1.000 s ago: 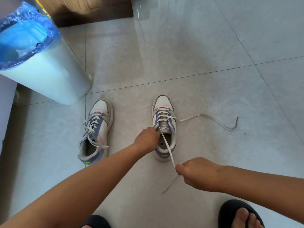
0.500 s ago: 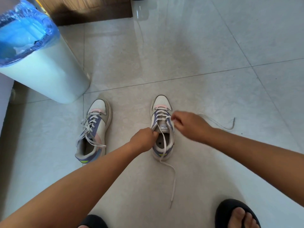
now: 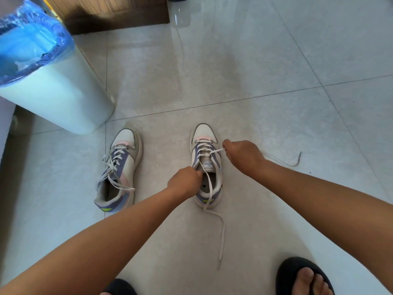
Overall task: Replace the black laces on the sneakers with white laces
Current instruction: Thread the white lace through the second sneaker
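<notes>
1. The right hand (image 3: 244, 155), which a second ago pinched the near end of the white lace (image 3: 209, 184) low in front of the right sneaker (image 3: 205, 135), had let that end go and crossed to the sneaker's right side.
2. There it pinched the lace's other strand beside the upper eyelets, a short stretch running taut from the fingers to the shoe.
3. The released end dropped and lay slack on the floor (image 3: 244, 67), trailing from the heel toward the person.
</notes>
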Demonstrator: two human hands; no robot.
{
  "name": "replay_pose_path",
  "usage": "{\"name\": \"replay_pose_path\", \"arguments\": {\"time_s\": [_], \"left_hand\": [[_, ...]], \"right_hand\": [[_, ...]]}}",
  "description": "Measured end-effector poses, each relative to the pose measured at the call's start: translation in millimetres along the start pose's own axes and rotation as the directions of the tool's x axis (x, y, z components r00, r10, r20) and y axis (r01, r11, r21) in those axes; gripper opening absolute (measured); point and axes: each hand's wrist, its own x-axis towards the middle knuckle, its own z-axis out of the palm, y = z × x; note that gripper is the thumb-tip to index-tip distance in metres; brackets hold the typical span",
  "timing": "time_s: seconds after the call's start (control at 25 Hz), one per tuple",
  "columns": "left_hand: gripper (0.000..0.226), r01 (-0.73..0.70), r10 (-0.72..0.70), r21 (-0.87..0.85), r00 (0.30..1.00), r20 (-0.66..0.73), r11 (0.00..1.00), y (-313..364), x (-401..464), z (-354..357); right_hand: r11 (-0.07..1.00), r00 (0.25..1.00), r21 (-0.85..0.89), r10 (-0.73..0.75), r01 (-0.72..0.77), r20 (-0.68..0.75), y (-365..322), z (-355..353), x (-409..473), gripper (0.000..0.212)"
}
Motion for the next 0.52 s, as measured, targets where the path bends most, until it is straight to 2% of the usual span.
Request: {"name": "replay_pose_path", "arguments": {"time_s": [0.12,0.24,0.32,0.4,0.44,0.52], "left_hand": [[0.036,-0.027,0.027,0.008,1.0,0.009,1.0,-2.2,0.5,-0.1],[0.037,-0.023,0.023,-0.007,1.0,-0.004,1.0,-4.2,0.7,1.4],[0.039,-0.003,0.003,-0.027,1.0,-0.01,1.0,-9.6,2.5,-0.4],[0.041,0.049,-0.051,-0.088,0.999,-0.018,0.995,-18.4,6.5,-3.9],[0.041,0.062,-0.063,-0.083,0.998,-0.017,0.995,-21.5,7.8,-5.2],[0.041,0.063,-0.064,-0.057,0.998,-0.018,0.996,-27.2,7.9,-7.7]], "right_hand": [[0.99,0.99,0.017,0.139,-0.139,0.033,29.1,-5.3,-4.6,0.02],[0.9,0.912,0.22,0.401,-0.375,-0.086,66.5,-11.9,-9.0,0.026],[0.727,0.806,0.485,0.587,-0.485,-0.074,86.5,-16.2,-15.1,0.025],[0.457,0.705,0.754,0.709,-0.471,0.011,102.9,-17.6,-21.8,0.024],[0.333,0.665,0.833,0.744,-0.442,0.055,109.4,-19.2,-25.6,0.023],[0.178,0.602,0.895,0.79,-0.409,0.118,121.6,-21.3,-31.3,0.019]]}}
